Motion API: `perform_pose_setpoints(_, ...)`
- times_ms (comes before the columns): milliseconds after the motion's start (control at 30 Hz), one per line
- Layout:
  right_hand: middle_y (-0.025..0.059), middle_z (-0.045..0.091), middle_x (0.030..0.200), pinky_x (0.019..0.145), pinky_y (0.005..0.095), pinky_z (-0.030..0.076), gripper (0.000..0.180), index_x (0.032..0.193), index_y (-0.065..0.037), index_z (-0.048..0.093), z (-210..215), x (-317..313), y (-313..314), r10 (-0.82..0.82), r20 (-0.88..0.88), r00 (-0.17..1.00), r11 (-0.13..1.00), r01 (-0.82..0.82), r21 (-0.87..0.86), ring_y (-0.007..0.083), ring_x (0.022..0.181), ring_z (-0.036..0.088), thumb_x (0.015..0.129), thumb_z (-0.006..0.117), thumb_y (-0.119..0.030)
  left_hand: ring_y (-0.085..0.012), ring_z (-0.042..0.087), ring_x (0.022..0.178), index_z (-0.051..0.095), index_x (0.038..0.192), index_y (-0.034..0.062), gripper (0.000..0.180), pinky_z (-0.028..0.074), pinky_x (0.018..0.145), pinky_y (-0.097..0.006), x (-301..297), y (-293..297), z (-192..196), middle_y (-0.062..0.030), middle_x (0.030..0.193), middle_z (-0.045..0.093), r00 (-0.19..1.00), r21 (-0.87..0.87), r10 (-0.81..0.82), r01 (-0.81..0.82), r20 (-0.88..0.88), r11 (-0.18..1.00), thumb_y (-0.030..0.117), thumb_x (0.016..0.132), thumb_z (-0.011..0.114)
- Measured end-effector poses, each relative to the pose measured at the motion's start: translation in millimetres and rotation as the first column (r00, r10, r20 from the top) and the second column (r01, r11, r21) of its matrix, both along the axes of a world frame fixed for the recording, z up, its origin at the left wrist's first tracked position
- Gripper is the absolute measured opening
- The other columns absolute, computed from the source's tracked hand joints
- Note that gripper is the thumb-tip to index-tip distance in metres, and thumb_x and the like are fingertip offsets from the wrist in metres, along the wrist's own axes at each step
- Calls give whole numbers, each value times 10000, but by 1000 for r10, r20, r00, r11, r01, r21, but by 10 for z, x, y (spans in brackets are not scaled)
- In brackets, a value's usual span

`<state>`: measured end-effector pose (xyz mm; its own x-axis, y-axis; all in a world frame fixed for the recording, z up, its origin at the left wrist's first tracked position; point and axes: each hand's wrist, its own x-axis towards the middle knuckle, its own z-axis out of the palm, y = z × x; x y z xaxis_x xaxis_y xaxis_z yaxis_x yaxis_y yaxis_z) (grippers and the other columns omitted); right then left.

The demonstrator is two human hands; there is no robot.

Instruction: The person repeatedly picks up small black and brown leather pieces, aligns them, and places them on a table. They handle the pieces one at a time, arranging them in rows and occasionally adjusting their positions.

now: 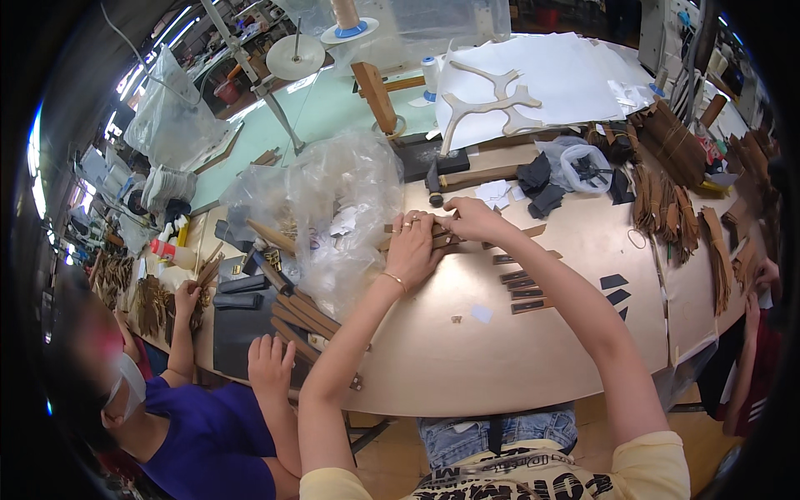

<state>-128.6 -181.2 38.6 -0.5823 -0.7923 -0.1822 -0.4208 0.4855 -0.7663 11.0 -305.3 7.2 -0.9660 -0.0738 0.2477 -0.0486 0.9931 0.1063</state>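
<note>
Brown leather strips (448, 241) lie on the table just beyond its middle, partly covered by my hands. My left hand (414, 248) is closed over them, and their ends stick out on both sides of it. Close against its fingers, my right hand (472, 221) pinches a brown leather strip near the left fingertips. The pinched end is mostly hidden. Below my right forearm lie several short brown strips with dark pieces on them (527, 293). Farther right are loose black pieces (615, 282). A hammer (434, 185) lies just beyond my hands.
A clear plastic bag (346, 212) bulges left of my hands. White sheets (575, 83) with wishbone-shaped cut pieces cover the far side. Bundled brown leather strips (664, 208) lie at right. A co-worker in purple (208, 429) sits at left; another person's hand (765, 273) shows at right.
</note>
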Motion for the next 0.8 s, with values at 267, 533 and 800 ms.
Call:
perform_pose_setpoints(267,55,635,683,477,302,465,264,913,38,724,-184,-132,-243,-40,413,910,999,44,0,129,543,550,867,667,-215,-376,450,1189,501,1239,6,653,337,1053,-488,-7,-10,-96,-196,1212,511,997,137,46,-37,-62,990,426,808,755)
perform_pose_setpoints(533,110,706,835,527,291,528,343,1115,31,690,87,-128,-71,35,23,999,997,-36,71,171,631,657,909,660,-242,-382,443,1203,532,1257,16,715,325,1063,-485,-22,-8,-110,-201,1229,515,996,103,28,-19,-85,994,517,795,751)
perform_pose_setpoints(800,116,718,865,732,336,526,250,972,16,698,612,-95,1363,-117,-226,967,964,55,-261,205,806,682,885,689,-219,-361,438,1303,504,1362,59,742,200,1176,-537,61,248,371,-170,1293,533,978,39,41,-33,-205,999,492,810,746)
